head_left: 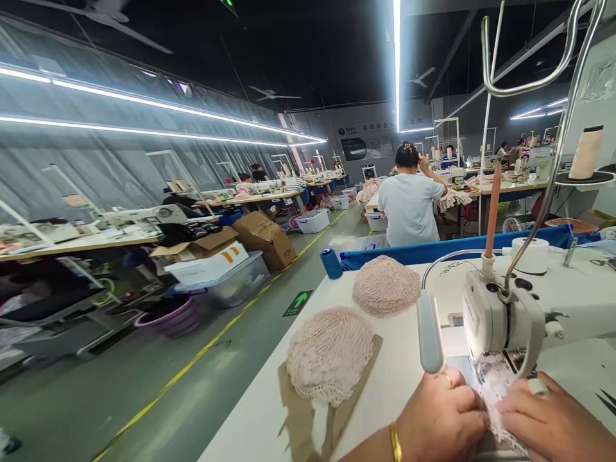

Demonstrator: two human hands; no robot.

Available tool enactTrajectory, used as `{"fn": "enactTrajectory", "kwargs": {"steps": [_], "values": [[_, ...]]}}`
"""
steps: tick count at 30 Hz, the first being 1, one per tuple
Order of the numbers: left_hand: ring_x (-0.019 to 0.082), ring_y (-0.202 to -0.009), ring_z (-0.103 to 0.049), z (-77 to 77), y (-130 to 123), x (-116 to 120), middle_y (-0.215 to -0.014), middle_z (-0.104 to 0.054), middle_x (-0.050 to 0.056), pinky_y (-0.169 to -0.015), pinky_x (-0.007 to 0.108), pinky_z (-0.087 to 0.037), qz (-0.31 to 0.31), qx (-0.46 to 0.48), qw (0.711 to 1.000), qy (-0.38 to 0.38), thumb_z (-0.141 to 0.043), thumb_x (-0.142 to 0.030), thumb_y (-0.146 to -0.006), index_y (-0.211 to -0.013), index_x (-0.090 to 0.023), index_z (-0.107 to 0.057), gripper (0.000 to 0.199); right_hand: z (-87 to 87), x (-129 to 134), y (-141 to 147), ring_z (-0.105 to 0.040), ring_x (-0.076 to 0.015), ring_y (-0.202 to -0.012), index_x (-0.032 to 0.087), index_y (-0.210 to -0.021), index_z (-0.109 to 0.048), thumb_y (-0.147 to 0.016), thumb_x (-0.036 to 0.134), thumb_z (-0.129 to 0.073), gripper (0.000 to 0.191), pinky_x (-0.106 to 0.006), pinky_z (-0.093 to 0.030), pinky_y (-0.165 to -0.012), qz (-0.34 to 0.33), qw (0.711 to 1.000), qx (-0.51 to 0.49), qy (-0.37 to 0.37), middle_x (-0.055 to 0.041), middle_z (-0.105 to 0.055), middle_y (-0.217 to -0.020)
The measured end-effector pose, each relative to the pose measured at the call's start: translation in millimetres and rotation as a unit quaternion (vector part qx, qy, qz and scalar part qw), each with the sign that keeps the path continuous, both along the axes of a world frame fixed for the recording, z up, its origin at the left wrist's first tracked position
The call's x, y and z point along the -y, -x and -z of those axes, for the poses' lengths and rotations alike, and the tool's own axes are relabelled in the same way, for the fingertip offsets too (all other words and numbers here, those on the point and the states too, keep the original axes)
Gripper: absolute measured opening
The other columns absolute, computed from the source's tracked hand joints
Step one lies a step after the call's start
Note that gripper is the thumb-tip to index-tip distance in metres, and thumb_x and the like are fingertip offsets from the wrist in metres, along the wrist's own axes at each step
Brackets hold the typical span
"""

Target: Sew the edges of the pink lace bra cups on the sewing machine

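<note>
Pale pink lace (495,385) lies under the head of a white sewing machine (484,321). My left hand (443,414), wearing a ring and a gold bracelet, is closed on the left edge of the lace, with its fingers curled. From the right side, my right hand (551,410) pinches the same lace close to the presser area. The needle and the fingertips are partly hidden. Left of the machine, a lace-covered cup (332,353) rests on a brown cardboard piece (359,385). Behind it sits a second lace cup (386,287).
A slim lamp (430,333) hangs beside the machine. A blue thread cone (331,263) stands at the table's far left corner. Dark pointed blades (607,403) show at the right edge. A person in a light shirt (409,205) sits ahead. Boxes (264,240) line the aisle.
</note>
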State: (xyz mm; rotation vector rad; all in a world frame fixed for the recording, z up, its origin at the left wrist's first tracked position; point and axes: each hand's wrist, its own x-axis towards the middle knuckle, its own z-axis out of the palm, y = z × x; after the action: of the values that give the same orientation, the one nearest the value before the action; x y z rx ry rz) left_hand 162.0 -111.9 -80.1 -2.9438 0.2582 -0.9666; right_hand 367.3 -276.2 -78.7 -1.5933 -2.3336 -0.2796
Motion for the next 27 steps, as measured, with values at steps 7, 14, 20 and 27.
{"fn": "enactTrajectory", "kwargs": {"steps": [7, 14, 20, 27], "values": [[0.017, -0.076, -0.059, -3.6, 2, -1, -0.082, -0.070, 0.002, -0.074, 0.032, -0.043, -0.047, -0.043, 0.998, 0.012, -0.068, -0.024, -0.099, -0.089, -0.022, -0.069, 0.011, -5.6, -4, -4, -0.070, -0.0210, -0.087, 0.028, -0.100, -0.068, -0.087, 0.006, -0.058, 0.028, -0.033, -0.047, -0.085, 0.010, 0.999, 0.009, -0.036, 0.0012, -0.080, -0.102], [0.019, -0.084, -0.062, -17.1, 3, -1, -0.091, -0.073, 0.004, -0.083, 0.034, -0.046, -0.041, -0.056, 0.997, 0.030, -0.064, -0.019, -0.099, -0.096, -0.021, -0.070, 0.007, -4.2, -7, -10, -0.072, -0.0214, -0.085, 0.029, -0.122, -0.072, -0.082, 0.003, -0.057, 0.050, -0.031, -0.052, -0.078, 0.012, 0.997, 0.036, -0.066, -0.0007, -0.082, -0.116], [0.018, -0.081, -0.062, -10.0, 2, -1, -0.094, -0.078, 0.001, -0.074, 0.036, -0.043, -0.027, -0.038, 0.998, 0.045, -0.063, -0.018, -0.097, -0.091, -0.021, -0.068, 0.009, 3.5, -2, -2, -0.074, -0.0233, -0.092, 0.028, -0.112, -0.076, -0.081, 0.002, -0.055, 0.045, -0.035, -0.053, -0.093, 0.013, 0.998, -0.005, -0.054, -0.0018, -0.082, -0.108], [0.019, -0.080, -0.062, -18.7, 3, 0, -0.089, -0.075, 0.002, -0.076, 0.037, -0.044, -0.049, -0.075, 0.995, 0.035, -0.065, -0.019, -0.097, -0.092, -0.021, -0.068, 0.006, -3.0, -5, -8, -0.075, -0.0216, -0.088, 0.029, -0.118, -0.074, -0.081, 0.003, -0.058, 0.047, -0.032, -0.054, -0.086, -0.010, 0.999, 0.018, -0.037, 0.0008, -0.083, -0.110]]}}
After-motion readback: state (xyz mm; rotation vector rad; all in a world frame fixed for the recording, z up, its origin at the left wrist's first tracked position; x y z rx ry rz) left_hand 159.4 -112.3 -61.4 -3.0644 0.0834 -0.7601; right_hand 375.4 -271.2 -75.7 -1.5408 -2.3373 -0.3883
